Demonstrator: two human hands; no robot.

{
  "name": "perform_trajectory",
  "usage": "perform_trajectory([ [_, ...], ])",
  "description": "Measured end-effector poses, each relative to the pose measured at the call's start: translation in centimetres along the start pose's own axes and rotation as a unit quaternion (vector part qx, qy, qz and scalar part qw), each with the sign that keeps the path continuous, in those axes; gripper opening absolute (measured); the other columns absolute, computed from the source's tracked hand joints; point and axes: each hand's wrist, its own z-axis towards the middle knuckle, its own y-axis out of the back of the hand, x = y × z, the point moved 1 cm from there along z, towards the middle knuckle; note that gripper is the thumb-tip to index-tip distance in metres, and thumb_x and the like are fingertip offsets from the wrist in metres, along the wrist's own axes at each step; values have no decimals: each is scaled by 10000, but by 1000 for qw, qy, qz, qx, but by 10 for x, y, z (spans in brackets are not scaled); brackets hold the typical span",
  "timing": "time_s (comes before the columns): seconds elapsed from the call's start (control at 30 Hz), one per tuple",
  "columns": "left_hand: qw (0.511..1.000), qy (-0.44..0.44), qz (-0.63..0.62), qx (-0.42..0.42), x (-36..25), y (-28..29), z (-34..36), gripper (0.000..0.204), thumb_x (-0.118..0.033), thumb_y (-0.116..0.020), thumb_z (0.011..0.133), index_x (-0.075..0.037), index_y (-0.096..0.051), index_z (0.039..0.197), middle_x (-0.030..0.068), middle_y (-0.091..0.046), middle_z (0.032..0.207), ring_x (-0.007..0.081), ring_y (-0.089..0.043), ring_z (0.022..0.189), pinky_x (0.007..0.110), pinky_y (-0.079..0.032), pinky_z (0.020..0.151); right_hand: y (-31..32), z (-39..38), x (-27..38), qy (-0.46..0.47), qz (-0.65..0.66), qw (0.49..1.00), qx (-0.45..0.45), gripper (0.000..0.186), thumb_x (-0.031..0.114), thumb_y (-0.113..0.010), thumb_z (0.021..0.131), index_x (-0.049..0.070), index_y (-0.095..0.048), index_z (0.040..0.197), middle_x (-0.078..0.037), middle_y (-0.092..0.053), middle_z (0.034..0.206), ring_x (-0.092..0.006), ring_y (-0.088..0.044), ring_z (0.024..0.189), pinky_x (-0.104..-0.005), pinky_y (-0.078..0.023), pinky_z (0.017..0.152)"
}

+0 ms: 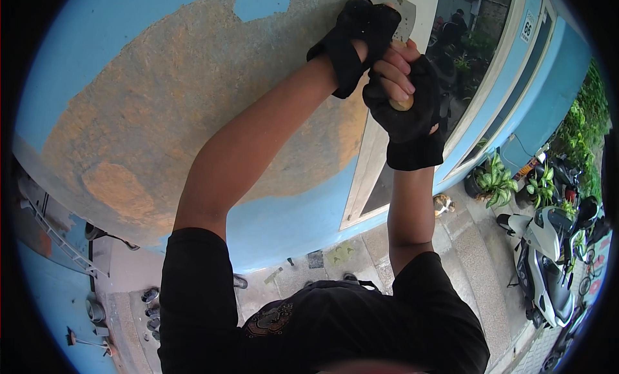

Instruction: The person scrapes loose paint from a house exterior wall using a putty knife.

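My right hand (403,97), in a black fingerless glove, is closed around the wooden handle (401,102) of a metal scraper. Its blade (403,19) rests against the wall by a white window frame (361,193). My left hand (364,32), also gloved, is curled at the scraper just above my right hand, its fingertips mostly hidden. The light blue wall (97,32) has a large patch of bare, mottled grey and tan surface (193,90).
Potted plants (493,180), a white scooter (541,264) and a cat (443,205) are on the paving to the right. A ladder (61,238), shoes (151,309) and a broom (71,335) are at the lower left. Dark glass (467,64) adjoins my hands.
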Motion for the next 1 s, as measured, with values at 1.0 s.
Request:
perform_trajectory([
  [1.0,960,54,-255,101,-18,3,-4,303,-352,-595,996,-80,-611,1128,70,-641,1075,191,-599,1008,359,-486,898,-11,5,0,39,-81,996,3,181,179,-486,1046,94,-507,888,22,-448,776,-72,-425,566,-245,-383,506],
])
